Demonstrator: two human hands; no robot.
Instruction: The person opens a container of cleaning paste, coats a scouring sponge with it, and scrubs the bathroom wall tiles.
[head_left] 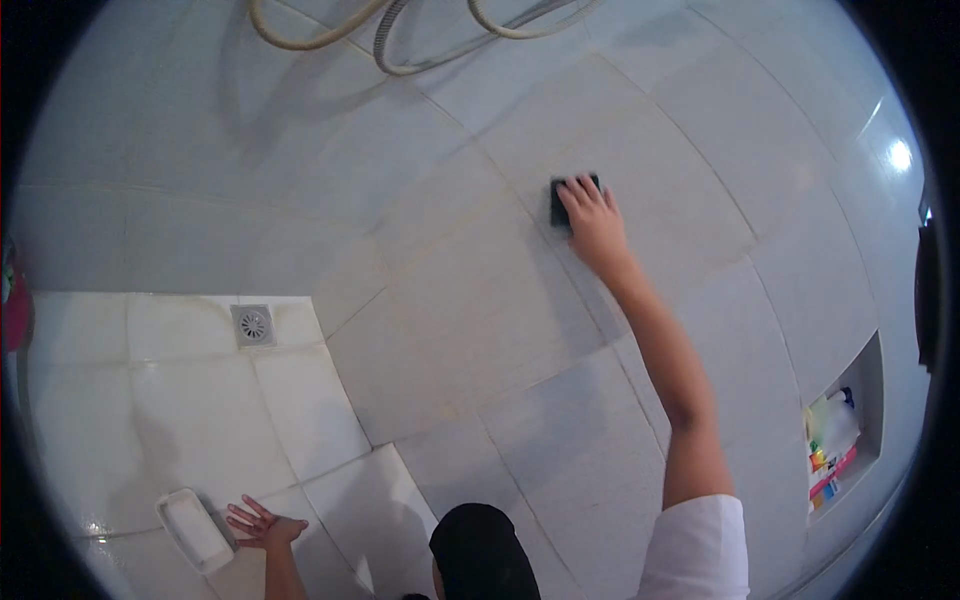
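Pressed flat against the grey wall tiles (670,170), a dark green scouring pad (561,205) sits under my right hand (592,215), whose fingers lie over it. My left hand (265,523) is low on the left above the white floor tiles, fingers spread and holding nothing. Just left of its fingertips is a white rectangular tray (197,530) with raised sides. Whether the hand touches the tray, I cannot tell.
Hoses (400,70) loop down the wall at the top. A square drain (253,325) is set in the floor by the wall. At right, a recessed niche (868,400) holds colourful packets and bottles. A pink object (17,310) stands at the left edge; a black cap (485,555) shows at the bottom.
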